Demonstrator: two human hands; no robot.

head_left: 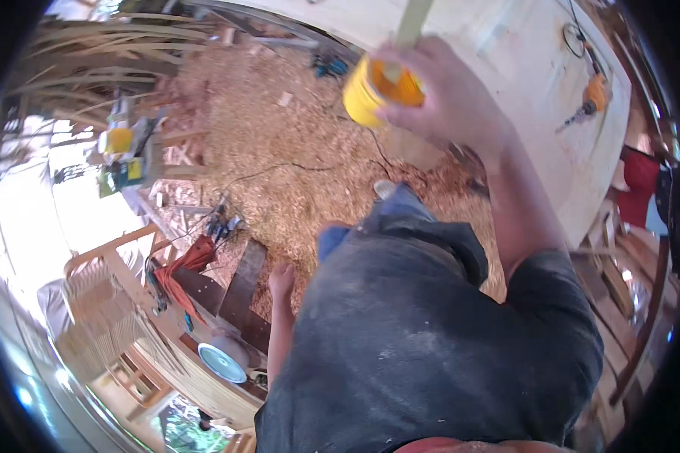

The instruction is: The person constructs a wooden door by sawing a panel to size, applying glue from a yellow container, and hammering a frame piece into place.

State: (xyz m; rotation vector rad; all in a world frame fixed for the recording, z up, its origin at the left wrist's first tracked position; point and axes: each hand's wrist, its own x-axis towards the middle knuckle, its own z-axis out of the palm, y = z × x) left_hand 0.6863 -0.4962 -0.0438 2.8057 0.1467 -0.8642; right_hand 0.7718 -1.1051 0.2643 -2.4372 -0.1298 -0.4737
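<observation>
My right hand (457, 94) is raised over the edge of a broad pale board, its fingers closed round the rim of a yellow ribbed plastic tub (361, 98). The tub is tilted so that its mouth shows. A flat pale stick (414, 21) stands up out of it; its lower end is inside the tub. What else the tub contains is too blurred to make out. My left hand (282, 278) hangs low at my side, curled into a loose fist, with nothing visible in it.
The pale board (521, 68) fills the upper right; an orange power drill (595, 92) lies on it. Wood shavings (279, 143) and a black cord cover the floor. Stacked wood strips (113, 60) stand upper left. An orange cloth (185, 273) and a round blue-white lid (221, 363) are lower left.
</observation>
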